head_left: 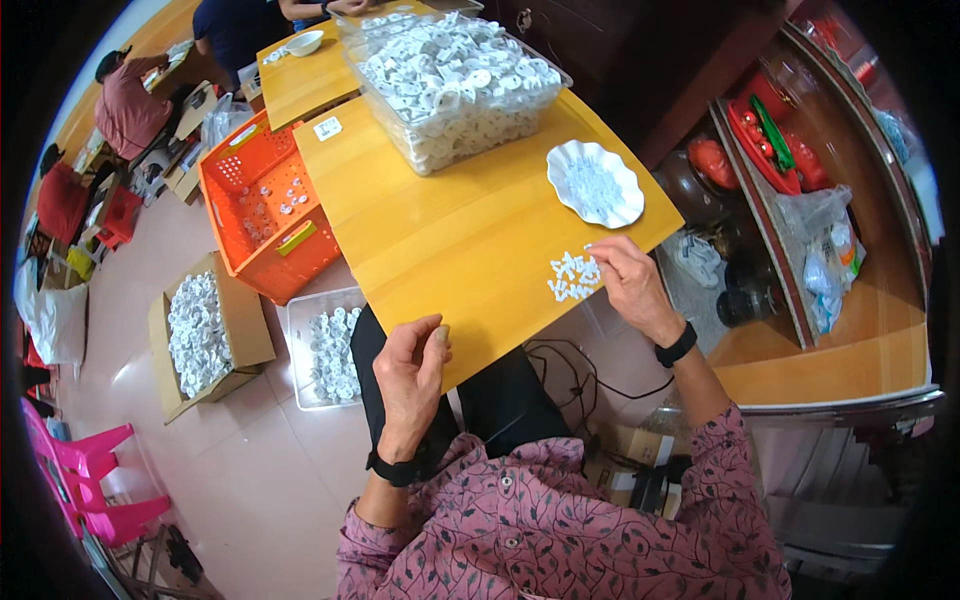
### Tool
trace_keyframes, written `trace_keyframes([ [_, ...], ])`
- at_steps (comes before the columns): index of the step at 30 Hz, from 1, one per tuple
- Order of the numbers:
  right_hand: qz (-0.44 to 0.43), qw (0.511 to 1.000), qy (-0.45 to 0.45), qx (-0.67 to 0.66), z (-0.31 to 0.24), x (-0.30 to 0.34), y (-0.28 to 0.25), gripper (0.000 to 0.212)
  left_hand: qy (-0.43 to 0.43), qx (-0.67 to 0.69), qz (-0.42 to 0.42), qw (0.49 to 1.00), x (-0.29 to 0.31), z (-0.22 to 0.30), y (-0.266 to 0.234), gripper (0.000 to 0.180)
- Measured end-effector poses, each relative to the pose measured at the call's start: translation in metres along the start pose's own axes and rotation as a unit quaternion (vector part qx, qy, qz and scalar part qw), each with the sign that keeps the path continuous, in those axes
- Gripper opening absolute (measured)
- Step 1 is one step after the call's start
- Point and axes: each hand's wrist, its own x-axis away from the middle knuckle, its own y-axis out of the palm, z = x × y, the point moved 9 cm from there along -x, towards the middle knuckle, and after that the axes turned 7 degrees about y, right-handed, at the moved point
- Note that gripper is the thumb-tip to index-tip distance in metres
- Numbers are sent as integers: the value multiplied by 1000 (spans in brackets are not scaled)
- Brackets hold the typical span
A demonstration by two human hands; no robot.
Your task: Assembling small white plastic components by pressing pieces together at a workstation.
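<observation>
One yellow table point(440, 240) overhangs pale tiles point(235, 470); your right hand point(634, 286) is beside white pieces point(573, 278), your left hand point(408, 373) near the table's edge; I can't tell either grip.

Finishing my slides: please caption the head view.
Right hand at small white parts on a yellow table, left hand by the table's near edge.
</observation>
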Motion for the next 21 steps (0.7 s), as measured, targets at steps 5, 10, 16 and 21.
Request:
trace_keyframes([
  [5,-13,997,53,-60,-11,-37,-24,26,20,7,-59,998,-58,48,17,26],
  [10,-18,989,61,-130,-33,-91,-37,31,91,-59,-67,992,-141,79,28,29],
  [16,-6,995,60,-85,-11,-169,-33,49,248,-283,-13,927,-227,106,46,47],
  [21,8,999,31,22,14,-229,-12,71,298,-344,-49,889,-271,79,90,61],
])
